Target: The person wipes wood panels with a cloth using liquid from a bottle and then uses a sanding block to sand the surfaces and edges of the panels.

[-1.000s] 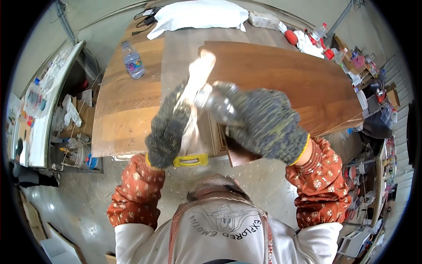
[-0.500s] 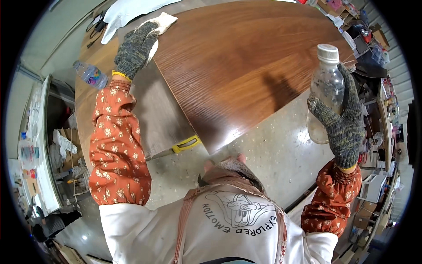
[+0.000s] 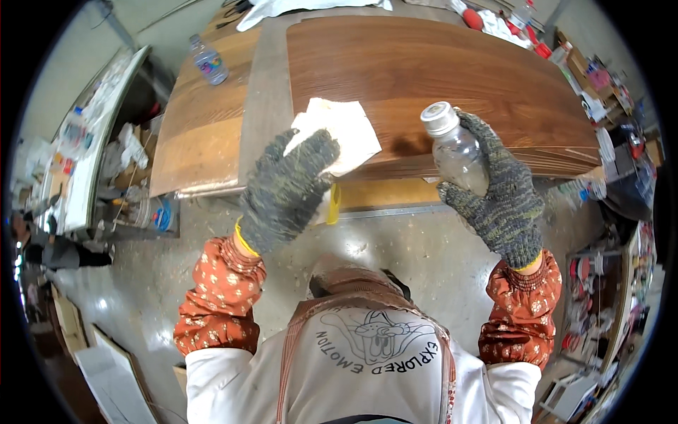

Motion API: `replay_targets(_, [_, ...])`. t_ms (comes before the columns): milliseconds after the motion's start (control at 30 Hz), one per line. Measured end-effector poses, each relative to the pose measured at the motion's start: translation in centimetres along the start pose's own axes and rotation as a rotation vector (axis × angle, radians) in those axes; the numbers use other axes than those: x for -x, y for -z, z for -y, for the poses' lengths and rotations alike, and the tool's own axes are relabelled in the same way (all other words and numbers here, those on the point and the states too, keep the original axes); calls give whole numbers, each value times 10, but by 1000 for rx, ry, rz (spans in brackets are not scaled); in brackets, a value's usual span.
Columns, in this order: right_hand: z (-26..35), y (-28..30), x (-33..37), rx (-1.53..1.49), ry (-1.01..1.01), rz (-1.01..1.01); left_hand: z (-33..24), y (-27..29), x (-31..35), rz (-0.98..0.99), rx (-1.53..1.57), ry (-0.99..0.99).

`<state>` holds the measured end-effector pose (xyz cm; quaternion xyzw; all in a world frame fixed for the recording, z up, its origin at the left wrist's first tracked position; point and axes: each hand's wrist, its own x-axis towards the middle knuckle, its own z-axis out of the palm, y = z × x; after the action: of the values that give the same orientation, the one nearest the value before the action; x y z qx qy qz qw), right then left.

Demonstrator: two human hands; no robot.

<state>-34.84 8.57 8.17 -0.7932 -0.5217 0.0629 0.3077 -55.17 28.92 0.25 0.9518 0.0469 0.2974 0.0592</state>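
My left hand (image 3: 286, 187), in a grey knit glove, holds a white cloth (image 3: 339, 131) over the near edge of a dark brown wooden panel (image 3: 438, 78). My right hand (image 3: 498, 194), gloved the same way, grips a clear plastic bottle (image 3: 455, 148) with a white cap, held upright above the panel's front edge. Both hands are near my chest, apart from each other.
A lighter wooden board (image 3: 201, 131) lies left of the panel with a small plastic water bottle (image 3: 209, 60) on it. A yellow tool (image 3: 332, 205) pokes out under the panel's edge. Cluttered shelves (image 3: 78, 148) stand at the left, boxes and tools (image 3: 607, 113) at the right. The concrete floor (image 3: 395, 240) is dusty.
My left hand has pulled back from the far left of the table to the panel's near edge with the cloth. The bottle in my right hand has moved inward, closer to the panel.
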Motion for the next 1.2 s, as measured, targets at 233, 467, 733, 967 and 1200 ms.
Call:
replay_targets(233, [-33,5,25,-33,176,-12,-83,-59,-19,-41,-678,156])
replay_targets(467, [-59,31,72,-90,85,-71,-114,-95,-52,-69,-650,198])
replay_targets(733, [-91,51,125,-206,-165,-210,-40,-13,39,-31,-708,416])
replay_targets(967, [-73,39,103,27,133,-107,-3,-38,148,-41,-26,496])
replay_targets(1200, [-15,-28,60,377,250,438,-94,-46,91,-7,145,413])
